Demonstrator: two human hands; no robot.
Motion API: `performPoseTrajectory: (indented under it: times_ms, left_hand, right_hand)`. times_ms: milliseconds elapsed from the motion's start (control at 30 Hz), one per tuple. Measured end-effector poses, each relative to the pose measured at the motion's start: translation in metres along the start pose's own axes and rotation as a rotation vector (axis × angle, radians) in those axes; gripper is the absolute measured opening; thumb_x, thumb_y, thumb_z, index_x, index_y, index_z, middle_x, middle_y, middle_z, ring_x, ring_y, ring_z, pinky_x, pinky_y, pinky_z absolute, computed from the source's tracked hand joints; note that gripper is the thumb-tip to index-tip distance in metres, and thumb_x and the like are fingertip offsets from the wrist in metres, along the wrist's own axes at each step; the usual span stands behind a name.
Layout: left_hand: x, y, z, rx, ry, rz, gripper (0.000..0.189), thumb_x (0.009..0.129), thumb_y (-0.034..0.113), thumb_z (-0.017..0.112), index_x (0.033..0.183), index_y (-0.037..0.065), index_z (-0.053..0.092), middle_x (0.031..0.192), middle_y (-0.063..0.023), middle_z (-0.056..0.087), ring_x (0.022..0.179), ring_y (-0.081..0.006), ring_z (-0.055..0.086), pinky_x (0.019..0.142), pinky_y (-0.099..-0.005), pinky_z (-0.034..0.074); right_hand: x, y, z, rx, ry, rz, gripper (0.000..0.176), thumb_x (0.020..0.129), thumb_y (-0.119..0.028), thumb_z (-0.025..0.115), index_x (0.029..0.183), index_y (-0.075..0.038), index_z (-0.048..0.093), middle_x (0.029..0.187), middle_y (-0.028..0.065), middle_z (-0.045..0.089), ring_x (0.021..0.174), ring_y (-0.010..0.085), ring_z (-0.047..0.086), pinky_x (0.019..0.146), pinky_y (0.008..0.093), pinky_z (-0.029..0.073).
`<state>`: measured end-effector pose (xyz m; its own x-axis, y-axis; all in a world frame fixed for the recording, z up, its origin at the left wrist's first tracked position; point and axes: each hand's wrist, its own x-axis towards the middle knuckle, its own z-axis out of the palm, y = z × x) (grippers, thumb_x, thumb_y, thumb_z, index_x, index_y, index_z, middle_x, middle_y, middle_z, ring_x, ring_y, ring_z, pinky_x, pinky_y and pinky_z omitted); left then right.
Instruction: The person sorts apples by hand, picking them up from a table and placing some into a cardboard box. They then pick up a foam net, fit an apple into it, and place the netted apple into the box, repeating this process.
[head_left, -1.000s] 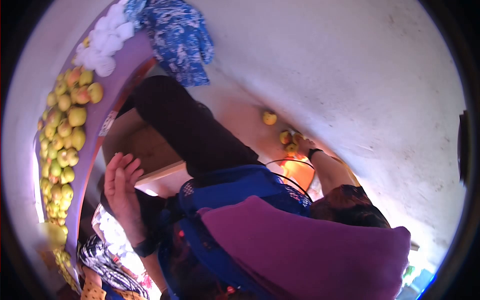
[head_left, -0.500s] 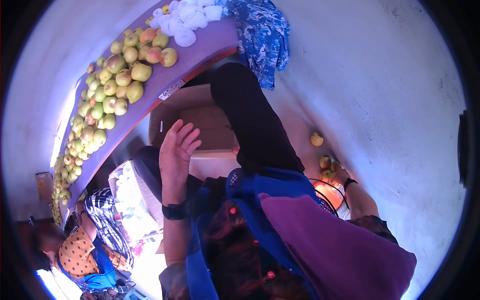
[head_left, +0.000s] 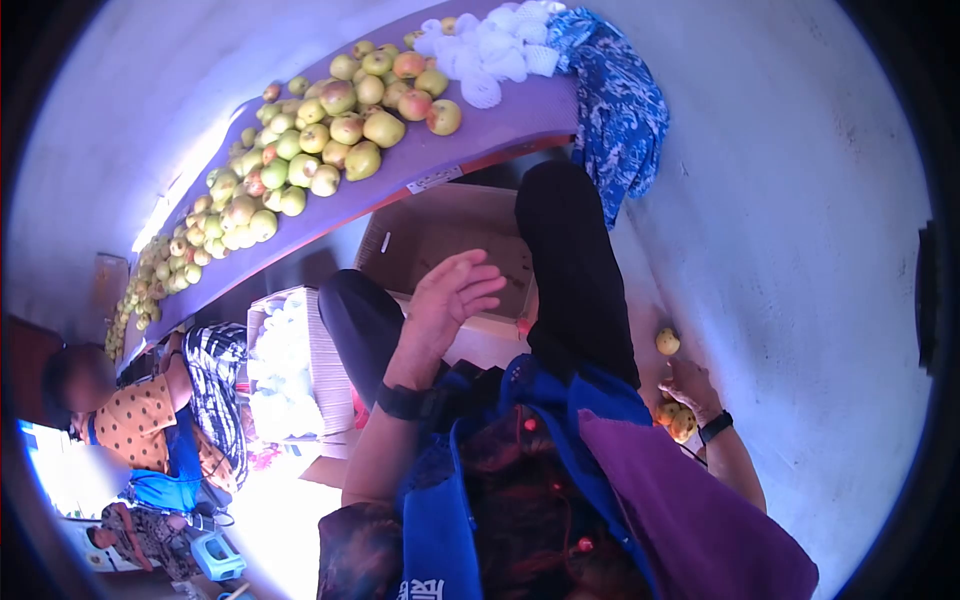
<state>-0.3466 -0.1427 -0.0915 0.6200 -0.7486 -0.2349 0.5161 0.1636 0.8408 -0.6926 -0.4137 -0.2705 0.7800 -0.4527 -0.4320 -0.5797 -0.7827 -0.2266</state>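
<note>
My left hand (head_left: 455, 300) is raised over my lap, palm partly showing and fingers loosely stretched, with nothing in it. Beyond it stands an open cardboard box (head_left: 450, 235) on the floor, under the table edge. Down at my right side, my right hand (head_left: 692, 388) reaches low by the wall with its fingers apart. Just below that hand lie a few yellow-red apples (head_left: 682, 424), partly hidden by my clothing. A single apple (head_left: 667, 341) rests on the floor just past its fingertips.
Many green and reddish apples (head_left: 383, 128) cover the purple-topped table (head_left: 500, 120). White foam nets (head_left: 490, 50) and a blue patterned cloth (head_left: 620, 110) lie at its right end. A carton of white foam-netted items (head_left: 285, 365) stands left. Two people sit farther left, one in a dotted top (head_left: 135, 425).
The view has swung to the left. My right hand has shifted off the apples toward the single apple, its fingers extending. My left hand has tilted rightward, still raised.
</note>
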Motion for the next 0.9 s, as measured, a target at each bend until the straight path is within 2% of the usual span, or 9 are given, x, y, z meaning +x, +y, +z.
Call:
performPoseTrajectory:
  times_ms: [133,267,467,533,633,667,733,867,900]
  left_hand:
    - [-0.008,0.006,0.007,0.028,-0.025,-0.022,0.031,0.097,0.020,0.051,0.120,-0.001,0.055,0.104,-0.0144,0.066,0.098,-0.0259,0.066,0.081,-0.0343,0.056]
    - [-0.026,0.025,0.012,0.081,0.003,0.050,0.031,0.097,0.019,0.051,0.121,-0.001,0.054,0.105,-0.0138,0.065,0.097,-0.0246,0.066,0.081,-0.0332,0.056]
    - [-0.042,0.042,-0.006,0.198,0.172,0.176,0.032,0.096,0.018,0.052,0.122,0.000,0.054,0.108,-0.0133,0.063,0.098,-0.0221,0.065,0.081,-0.0307,0.055]
    - [-0.041,0.039,-0.021,0.142,0.192,0.150,0.032,0.096,0.018,0.053,0.123,-0.001,0.054,0.107,-0.0135,0.063,0.098,-0.0222,0.065,0.081,-0.0308,0.054]
    - [-0.046,0.039,-0.025,0.104,0.171,0.162,0.032,0.096,0.017,0.053,0.122,-0.001,0.054,0.108,-0.0138,0.063,0.098,-0.0226,0.065,0.081,-0.0311,0.054]
    - [-0.048,0.039,-0.027,0.098,0.157,0.158,0.032,0.096,0.017,0.053,0.122,-0.001,0.054,0.108,-0.0138,0.063,0.098,-0.0226,0.065,0.081,-0.0311,0.054]
    - [-0.050,0.037,-0.029,0.060,0.157,0.170,0.031,0.096,0.016,0.052,0.122,-0.001,0.054,0.107,-0.0138,0.064,0.098,-0.0230,0.065,0.081,-0.0313,0.054]
    - [-0.049,0.041,-0.035,0.038,0.164,0.174,0.030,0.095,0.017,0.054,0.120,0.001,0.055,0.105,-0.0105,0.062,0.096,-0.0196,0.064,0.080,-0.0283,0.053]
    - [-0.046,0.043,-0.037,0.037,0.146,0.177,0.030,0.095,0.017,0.054,0.120,0.001,0.055,0.105,-0.0105,0.062,0.096,-0.0196,0.064,0.080,-0.0283,0.053]
  right_hand:
    - [0.005,-0.034,-0.031,-0.098,0.178,-0.107,0.037,0.082,-0.034,0.066,0.104,-0.006,0.054,0.096,0.0113,0.064,0.091,0.0308,0.063,0.075,0.0469,0.047]
    - [0.011,-0.057,-0.062,-0.043,0.242,-0.199,0.035,0.081,-0.031,0.068,0.104,-0.006,0.055,0.094,0.0127,0.064,0.090,0.0317,0.063,0.076,0.0461,0.047]
    - [0.026,-0.116,-0.154,-0.188,0.318,-0.064,0.036,0.081,-0.026,0.068,0.108,-0.006,0.056,0.094,0.0138,0.063,0.089,0.0309,0.063,0.076,0.0439,0.048]
    - [0.018,-0.139,-0.194,-0.127,0.632,-0.191,0.038,0.079,-0.024,0.070,0.109,-0.006,0.056,0.093,0.0128,0.063,0.087,0.0295,0.063,0.075,0.0408,0.049]
    - [0.002,-0.175,-0.237,-0.135,0.741,-0.312,0.040,0.078,-0.022,0.070,0.111,-0.006,0.055,0.093,0.0121,0.062,0.086,0.0283,0.063,0.073,0.0382,0.050]
    - [-0.005,-0.188,-0.247,-0.143,0.744,-0.298,0.040,0.078,-0.022,0.070,0.111,-0.006,0.055,0.093,0.0121,0.062,0.086,0.0283,0.063,0.073,0.0382,0.050]
    - [-0.018,-0.212,-0.259,-0.124,0.739,-0.507,0.037,0.078,-0.021,0.070,0.108,-0.006,0.055,0.091,0.0108,0.061,0.085,0.0269,0.062,0.072,0.0381,0.050]
    - [-0.023,-0.248,-0.269,-0.201,0.622,-0.547,0.034,0.077,-0.021,0.070,0.104,-0.007,0.054,0.088,0.0093,0.059,0.084,0.0255,0.061,0.071,0.0379,0.049]
    - [-0.019,-0.254,-0.269,-0.187,0.589,-0.603,0.039,0.076,-0.021,0.071,0.108,-0.006,0.054,0.088,0.0094,0.059,0.084,0.0266,0.061,0.071,0.0380,0.049]
